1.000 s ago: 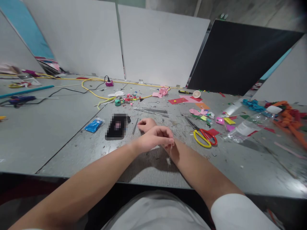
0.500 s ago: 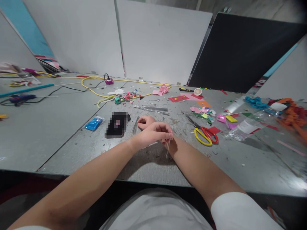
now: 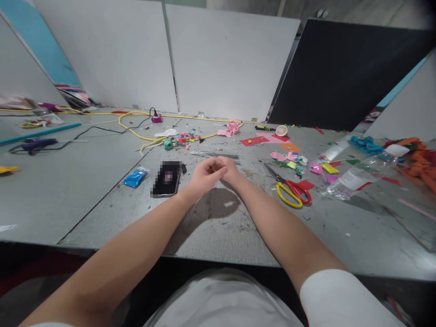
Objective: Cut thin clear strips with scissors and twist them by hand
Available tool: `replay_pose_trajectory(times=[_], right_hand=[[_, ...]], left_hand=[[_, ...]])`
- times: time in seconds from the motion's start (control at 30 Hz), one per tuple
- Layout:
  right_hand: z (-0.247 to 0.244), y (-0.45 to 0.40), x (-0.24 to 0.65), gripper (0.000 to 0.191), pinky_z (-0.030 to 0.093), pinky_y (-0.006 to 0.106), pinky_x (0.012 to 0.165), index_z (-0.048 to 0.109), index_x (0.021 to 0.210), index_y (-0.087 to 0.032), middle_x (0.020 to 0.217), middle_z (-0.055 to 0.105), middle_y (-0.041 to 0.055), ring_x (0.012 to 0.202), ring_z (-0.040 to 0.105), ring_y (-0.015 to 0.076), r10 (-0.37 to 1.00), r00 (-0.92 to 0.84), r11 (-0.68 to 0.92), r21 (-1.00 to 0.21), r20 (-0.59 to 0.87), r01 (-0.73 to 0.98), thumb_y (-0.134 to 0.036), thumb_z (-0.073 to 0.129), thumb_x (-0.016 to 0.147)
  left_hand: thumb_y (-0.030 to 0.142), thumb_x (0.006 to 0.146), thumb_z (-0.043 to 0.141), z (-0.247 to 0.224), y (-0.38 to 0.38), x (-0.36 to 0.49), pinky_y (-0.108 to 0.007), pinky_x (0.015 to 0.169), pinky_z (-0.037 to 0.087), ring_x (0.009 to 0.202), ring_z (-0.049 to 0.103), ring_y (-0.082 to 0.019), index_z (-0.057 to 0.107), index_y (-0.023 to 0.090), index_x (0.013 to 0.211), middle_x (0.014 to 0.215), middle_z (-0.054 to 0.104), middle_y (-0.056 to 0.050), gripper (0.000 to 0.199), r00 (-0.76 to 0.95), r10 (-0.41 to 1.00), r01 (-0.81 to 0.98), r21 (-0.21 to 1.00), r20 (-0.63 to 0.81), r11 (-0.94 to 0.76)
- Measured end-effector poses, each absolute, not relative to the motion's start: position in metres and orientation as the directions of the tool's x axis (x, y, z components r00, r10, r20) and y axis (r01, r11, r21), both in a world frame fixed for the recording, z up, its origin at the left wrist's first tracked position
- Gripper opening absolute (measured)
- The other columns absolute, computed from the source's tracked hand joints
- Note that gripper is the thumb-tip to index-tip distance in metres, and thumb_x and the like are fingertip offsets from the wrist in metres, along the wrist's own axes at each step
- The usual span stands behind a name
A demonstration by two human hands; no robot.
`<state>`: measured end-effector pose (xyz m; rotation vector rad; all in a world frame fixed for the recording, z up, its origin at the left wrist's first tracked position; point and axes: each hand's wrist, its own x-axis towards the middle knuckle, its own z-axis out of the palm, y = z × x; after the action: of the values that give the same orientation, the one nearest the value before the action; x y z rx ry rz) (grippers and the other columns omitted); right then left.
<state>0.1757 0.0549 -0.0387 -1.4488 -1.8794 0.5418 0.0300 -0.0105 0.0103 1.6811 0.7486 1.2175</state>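
Centrally, over the counter (image 3: 211, 243): one pair of bare hands, brought together, the left hand (image 3: 205, 176) and right hand (image 3: 227, 167) meeting with fingers curled inward. Whether anything is pinched between them I cannot tell; the fingertips are hidden.

Item: thin grey wires (image 3: 218, 155), a loose bundle lying flat on the counter just beyond the hands, roughly crosswise, partly covered at the near edge.

To the person's left: one dark phone (image 3: 170, 179), lying flat, its screen partly pixelated; beside it, one blue packet (image 3: 135, 177) in clear wrapping.

To the right: one pair of scissors (image 3: 288, 188), blades apart and pointing away toward the wires, one handle yellow, one red; a red scrap (image 3: 304, 185) by the red handle. Further right, one clear bottle (image 3: 357, 179) on its side, white cap.

Toward the back: one crumpled pink piece (image 3: 233, 128); one black-and-yellow cutter (image 3: 265, 128); one small round cup (image 3: 281, 131), tipped; one looped yellow cord (image 3: 134, 133); one magenta plug block (image 3: 156, 118) with a black cable (image 3: 98, 127).
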Motion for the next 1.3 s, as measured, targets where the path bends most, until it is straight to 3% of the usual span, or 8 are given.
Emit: replay_pose_trajectory(times=[0.1, 0.23, 0.4, 0.77, 1.0, 1.13, 1.2, 1.3], right_hand=[[-0.034, 0.066, 0.205, 0.017, 0.044, 0.038, 0.101, 0.075, 0.099, -0.014, 0.114, 0.071, 0.0157, 0.111, 0.06, 0.0271, 0.953, -0.059, 0.22, -0.544, 0.298, 0.81, -0.019, 0.064, 0.088], [-0.037, 0.075, 0.225, 0.021, 0.045, 0.036, 0.096, 0.078, 0.105, -0.02, 0.119, 0.072, 0.0131, 0.112, 0.063, 0.0257, 0.977, -0.015, 0.084, -0.324, 0.212, 0.942, -0.032, 0.063, 0.097], [-0.038, 0.077, 0.225, 0.022, 0.044, 0.034, 0.095, 0.077, 0.106, -0.02, 0.119, 0.074, 0.0123, 0.111, 0.064, 0.0233, 0.978, -0.036, 0.091, -0.267, 0.205, 0.959, -0.027, 0.057, 0.101], [-0.034, 0.076, 0.218, 0.029, 0.042, 0.042, 0.099, 0.075, 0.115, -0.014, 0.125, 0.07, 0.0196, 0.119, 0.061, 0.031, 0.972, -0.101, 0.125, -0.106, 0.212, 0.986, -0.022, 0.05, 0.102], [-0.034, 0.072, 0.219, 0.035, 0.041, 0.043, 0.1, 0.066, 0.125, -0.012, 0.133, 0.065, 0.0214, 0.123, 0.058, 0.0306, 0.964, -0.052, 0.093, -0.149, 0.259, 0.985, -0.015, 0.039, 0.103], [-0.035, 0.074, 0.222, 0.034, 0.04, 0.045, 0.102, 0.065, 0.12, -0.013, 0.131, 0.066, 0.02, 0.122, 0.058, 0.0301, 0.948, 0.014, 0.051, -0.194, 0.319, 0.98, -0.005, 0.041, 0.097], [-0.036, 0.077, 0.224, 0.029, 0.04, 0.046, 0.103, 0.066, 0.115, -0.016, 0.126, 0.069, 0.0179, 0.121, 0.059, 0.0297, 0.922, 0.064, 0.053, -0.289, 0.382, 0.956, -0.009, 0.045, 0.097], [-0.037, 0.087, 0.229, 0.018, 0.046, 0.04, 0.098, 0.065, 0.109, -0.018, 0.112, 0.074, 0.014, 0.11, 0.066, 0.0261, 0.872, 0.199, 0.105, -0.569, 0.447, 0.816, -0.017, 0.053, 0.095]], left_hand=[[0.037, 0.085, 0.07, 0.006, -0.001, 0.026, -0.028, 0.064, 0.045, 0.065, 0.053, -0.014, 0.066, 0.021, 0.082, 0.069, 0.061, 0.001, 0.018, 0.124, 0.856, 0.265, 0.814, 0.502, -0.516], [0.035, 0.086, 0.066, 0.002, 0.003, 0.025, -0.028, 0.062, 0.045, 0.063, 0.056, -0.015, 0.066, 0.021, 0.082, 0.071, 0.066, 0.0, 0.015, 0.16, 0.878, 0.402, 0.782, 0.451, -0.476], [0.032, 0.082, 0.067, -0.002, 0.007, 0.026, -0.029, 0.066, 0.049, 0.064, 0.06, -0.016, 0.068, 0.021, 0.079, 0.071, 0.069, 0.0, 0.012, 0.306, 0.872, 0.446, 0.752, 0.382, -0.486], [0.027, 0.082, 0.068, -0.002, 0.011, 0.023, -0.03, 0.062, 0.047, 0.066, 0.064, -0.019, 0.068, 0.021, 0.075, 0.072, 0.072, -0.002, 0.01, 0.336, 0.894, 0.512, 0.739, 0.297, -0.438], [0.028, 0.081, 0.068, -0.003, 0.012, 0.022, -0.03, 0.064, 0.047, 0.067, 0.064, -0.019, 0.069, 0.021, 0.076, 0.074, 0.072, -0.002, 0.01, 0.341, 0.888, 0.513, 0.731, 0.307, -0.45], [0.031, 0.082, 0.066, -0.002, 0.013, 0.022, -0.031, 0.066, 0.048, 0.071, 0.065, -0.019, 0.069, 0.02, 0.078, 0.076, 0.074, -0.003, 0.012, 0.334, 0.896, 0.552, 0.71, 0.293, -0.437], [0.032, 0.082, 0.065, -0.002, 0.013, 0.022, -0.031, 0.066, 0.048, 0.071, 0.065, -0.019, 0.069, 0.02, 0.078, 0.077, 0.074, -0.003, 0.013, 0.33, 0.899, 0.564, 0.704, 0.286, -0.431], [0.032, 0.082, 0.065, -0.002, 0.013, 0.021, -0.031, 0.067, 0.049, 0.071, 0.065, -0.019, 0.069, 0.02, 0.077, 0.076, 0.074, -0.003, 0.013, 0.331, 0.899, 0.559, 0.708, 0.288, -0.433]])
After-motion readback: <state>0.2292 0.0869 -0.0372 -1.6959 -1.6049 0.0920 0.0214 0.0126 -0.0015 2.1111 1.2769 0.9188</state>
